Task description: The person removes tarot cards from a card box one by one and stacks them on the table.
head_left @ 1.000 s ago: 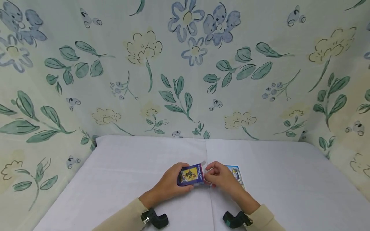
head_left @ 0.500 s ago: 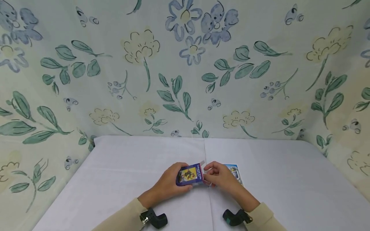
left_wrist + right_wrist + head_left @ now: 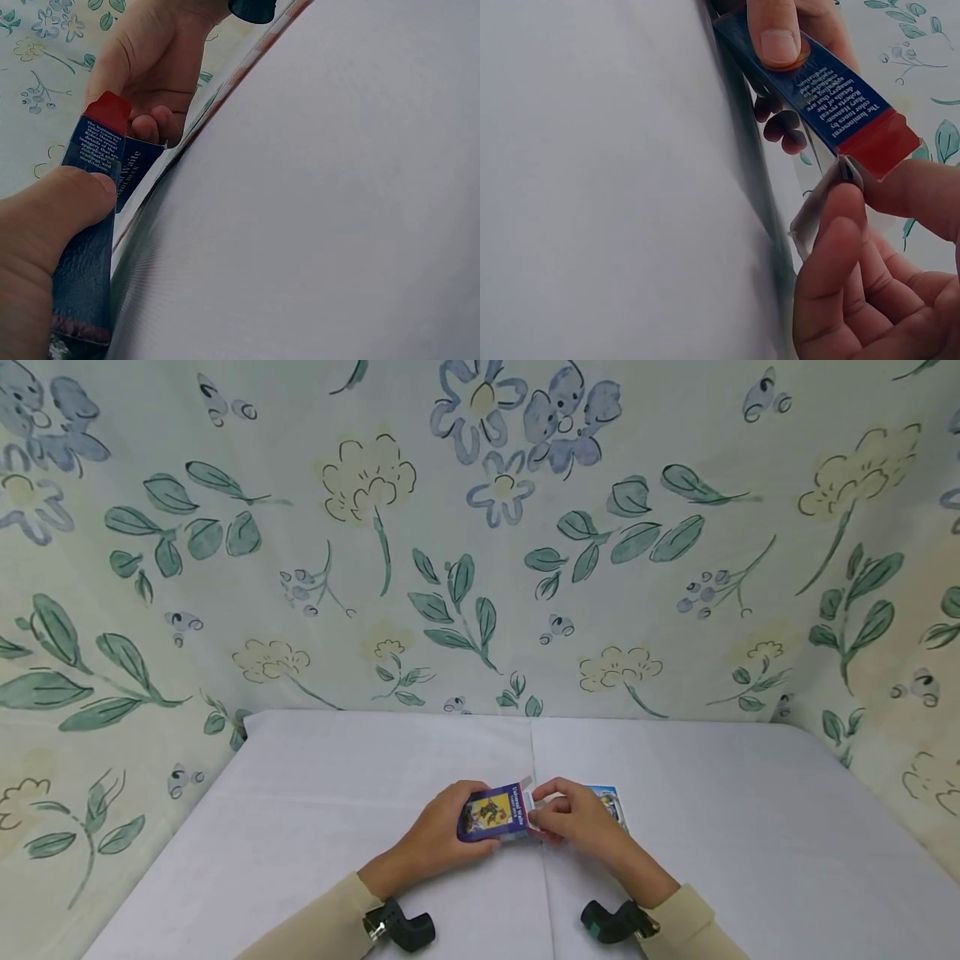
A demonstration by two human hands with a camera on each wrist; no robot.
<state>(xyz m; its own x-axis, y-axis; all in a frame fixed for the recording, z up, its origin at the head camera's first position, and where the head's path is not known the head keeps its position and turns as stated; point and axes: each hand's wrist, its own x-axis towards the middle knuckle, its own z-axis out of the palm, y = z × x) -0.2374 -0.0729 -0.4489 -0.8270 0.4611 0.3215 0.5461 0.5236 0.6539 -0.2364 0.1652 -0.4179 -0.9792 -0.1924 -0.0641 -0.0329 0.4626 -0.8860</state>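
My left hand [image 3: 438, 835] grips a dark blue tarot card box [image 3: 491, 814] with a yellow picture panel, thumb along its narrow side. The box is tilted, its opened end facing right. A red side flap [image 3: 881, 146] sticks out from that end, and a pale-sided flap [image 3: 814, 210] stands folded out below it in the right wrist view. At this end my right hand [image 3: 581, 822] pinches with thumb and forefinger, right at the box mouth. The inside of the box is hidden by the fingers.
A flat blue picture-printed item [image 3: 609, 800] lies on the white-covered table [image 3: 360, 760] beyond the right hand, partly hidden by it. Floral cloth [image 3: 450, 510] hangs behind the table. Each wrist carries a black camera mount [image 3: 408, 931].
The right hand shifts very slightly at the box's open end, its fingers staying there. The left hand and the box hold nearly still.
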